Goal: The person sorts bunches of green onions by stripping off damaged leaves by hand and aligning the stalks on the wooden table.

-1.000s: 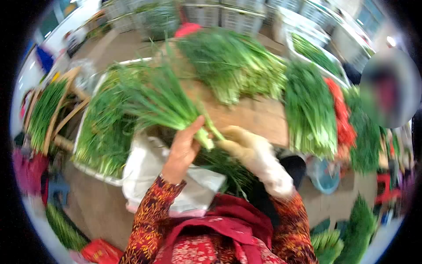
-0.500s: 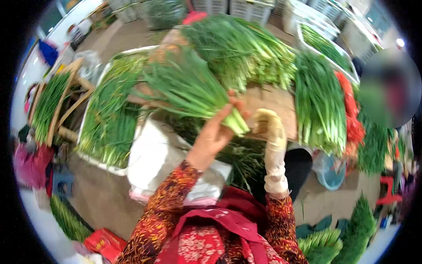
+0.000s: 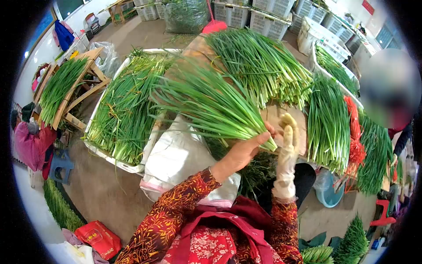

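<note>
My bare left hand [image 3: 246, 152] is wrapped round the pale stem ends of a bunch of green leafy stalks [image 3: 215, 105], whose leaves fan out to the upper left over a wooden board [image 3: 281, 115]. Just right of the stem ends is my right hand [image 3: 288, 149], in a pale glove, upright with its fingers extended and nothing held in it. A large pile of the same stalks [image 3: 263, 66] lies on the board behind. Another bundle [image 3: 329, 127] rests at the board's right side.
On the left stands a white crate [image 3: 143, 166] of loose greens, beside a white sack [image 3: 169, 158]. Red ties [image 3: 355, 132] hang right of the bundle. Below them is a blue basin [image 3: 329, 196]. A blurred person [image 3: 402, 136] is at the far right.
My left hand has carried the bunch to the right. My right hand has moved right and its fingers have straightened upward. The view has shifted.
</note>
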The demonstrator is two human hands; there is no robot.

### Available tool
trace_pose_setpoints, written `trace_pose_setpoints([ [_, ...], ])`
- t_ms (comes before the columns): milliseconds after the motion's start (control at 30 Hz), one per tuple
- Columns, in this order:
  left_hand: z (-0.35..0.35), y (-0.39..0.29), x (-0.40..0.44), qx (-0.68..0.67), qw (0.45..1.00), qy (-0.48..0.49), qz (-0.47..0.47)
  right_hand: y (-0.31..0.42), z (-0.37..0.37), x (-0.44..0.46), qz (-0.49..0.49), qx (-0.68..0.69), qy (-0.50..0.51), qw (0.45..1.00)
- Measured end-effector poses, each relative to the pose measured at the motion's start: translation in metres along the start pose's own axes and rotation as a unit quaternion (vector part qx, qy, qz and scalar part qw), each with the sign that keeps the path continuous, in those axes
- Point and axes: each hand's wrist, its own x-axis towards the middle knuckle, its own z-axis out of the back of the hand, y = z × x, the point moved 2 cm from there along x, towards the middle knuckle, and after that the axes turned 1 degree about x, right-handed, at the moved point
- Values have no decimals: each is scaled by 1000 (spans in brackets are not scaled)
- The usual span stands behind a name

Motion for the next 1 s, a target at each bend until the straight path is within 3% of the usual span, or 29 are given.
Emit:
trace_pose_setpoints([
  [33, -3, -1, 0, -1, 1000, 3, 2, 16, 9, -1, 41, -47, 31, 998],
  [100, -9, -3, 2, 76, 995, -58, -8, 41, 7, -9, -25, -12, 150, 988],
  [133, -16, -2, 0, 115, 992, -59, 6, 38, 14, -14, -14, -97, 184, 978],
  [167, -17, 0, -5, 170, 984, -48, 19, 38, 21, -22, 65, -232, 197, 950],
  [233, -40, 1, -12, 292, 956, -27, 6, 49, 31, -37, 9, -424, 224, 878],
  [300, -54, 7, -21, 322, 945, -12, 59, 49, 44, -49, -10, -389, 217, 895],
  [433, -85, 25, -19, 330, 934, 106, 81, 51, 75, -72, -31, -350, 188, 917],
  [600, -129, 62, 13, 160, 944, 220, 189, 75, 125, -82, -55, -275, 62, 958],
  [633, -141, 67, 25, 167, 949, 224, 147, 69, 137, -82, -33, -276, 26, 960],
  [733, -163, 95, 70, 8, 951, 218, 217, 85, 160, -67, -44, -274, -75, 958],
  [800, -178, 104, 106, -53, 953, 207, 217, 81, 181, -53, 2, -376, -127, 918],
  [833, -184, 104, 118, -15, 976, 173, 131, 81, 190, -46, 47, -435, -157, 885],
  [867, -181, 112, 155, -35, 967, 159, 196, 81, 198, -39, 48, -492, -156, 855],
  [900, -189, 114, 179, -7, 979, 108, 170, 74, 206, -33, 64, -514, -175, 838],
  [967, -171, 139, 236, -39, 977, 90, 191, 77, 211, -20, 5, -600, -160, 784],
  [1000, -163, 148, 258, 3, 980, 81, 181, 78, 214, -13, 4, -600, -159, 784],
])
